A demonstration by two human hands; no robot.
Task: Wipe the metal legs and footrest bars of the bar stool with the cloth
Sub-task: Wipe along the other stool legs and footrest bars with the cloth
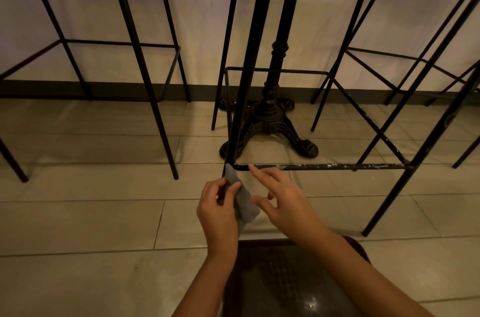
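- My left hand (218,210): thumb and fingers (235,188) pinched on the grey cloth (242,202), which is wrapped round the near-left leg (240,109) just below its joint with the footrest bar (324,166).
- My right hand (283,202): fingers spread and loose, holding nothing; forefinger tip touching or just shy of the bar near the corner, I cannot tell which.
- Step as I read it: wiping the lower leg at the corner joint.
- To do it well: keep the cloth closed all the way round the leg, draw down to the floor tile (91,225), then work the bend itself.
- The right hand should brace the bar so the stool does not skate.
- The bar shows pale scuffs along its length; expect several passes with a fresh fold.
- Table pedestal (270,119) stands just behind; the far legs will be awkward to reach.
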